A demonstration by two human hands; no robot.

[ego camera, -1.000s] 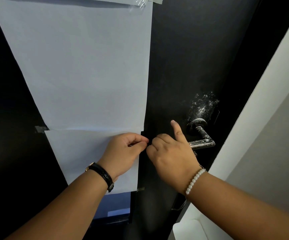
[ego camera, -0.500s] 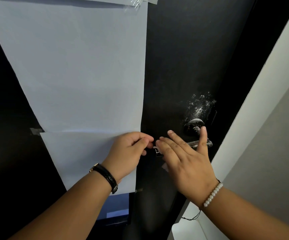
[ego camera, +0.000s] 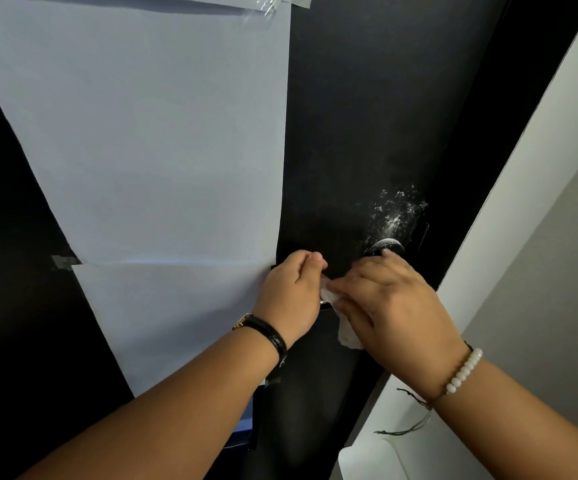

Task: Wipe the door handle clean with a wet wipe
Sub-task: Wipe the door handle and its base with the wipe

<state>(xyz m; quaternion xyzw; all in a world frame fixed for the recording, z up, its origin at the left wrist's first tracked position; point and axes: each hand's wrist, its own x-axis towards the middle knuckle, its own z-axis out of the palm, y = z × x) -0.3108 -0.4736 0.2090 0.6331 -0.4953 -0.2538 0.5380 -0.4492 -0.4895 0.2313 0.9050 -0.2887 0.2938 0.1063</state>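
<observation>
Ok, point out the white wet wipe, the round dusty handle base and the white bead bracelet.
white wet wipe (ego camera: 346,332), head view, hanging lower edge.
round dusty handle base (ego camera: 386,244), head view, top face.
white bead bracelet (ego camera: 465,370), head view, middle beads.

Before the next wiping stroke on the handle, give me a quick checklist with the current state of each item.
1. Wet wipe in hand: ok, it sits under the right hand, a loose end hanging below.
2. Right hand on the door handle: ok, the hand covers the lever; only the round base shows.
3. Wipe pressed flat on the lever: cannot tell, hidden by the hand.
4. Left hand clear of the wiping path: not ok, its fingers meet the wipe's left end.
5. White residue on the door above the handle: not ok, speckles uncleaned.
6. Lever clean: cannot tell, covered.
</observation>
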